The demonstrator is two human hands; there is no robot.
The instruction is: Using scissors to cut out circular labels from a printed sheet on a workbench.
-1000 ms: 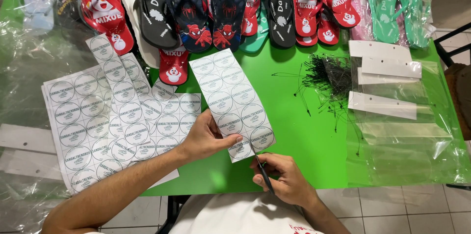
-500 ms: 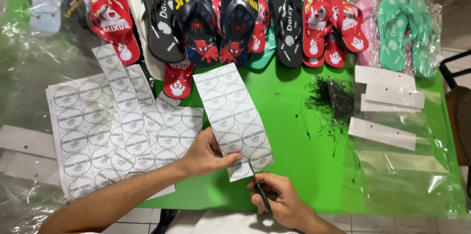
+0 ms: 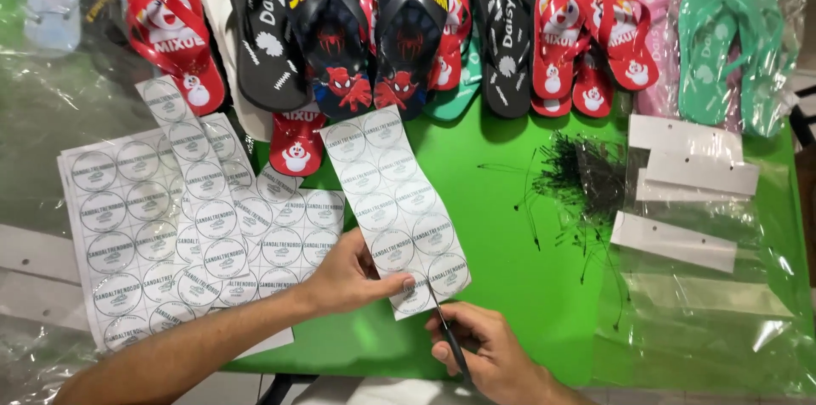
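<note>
Our left hand point(image 3: 353, 273) fingers pinch the near end of a sticker strip point(image 3: 395, 205) lying on the green table point(image 3: 510, 286). Our right hand point(image 3: 493, 354) fingers grip scissors point(image 3: 446, 333), blades at the strip's bottom edge. Sticker sheets point(image 3: 144, 235) lie left, black ties point(image 3: 582, 175) right, flip-flops point(image 3: 374, 31) beyond.
</note>
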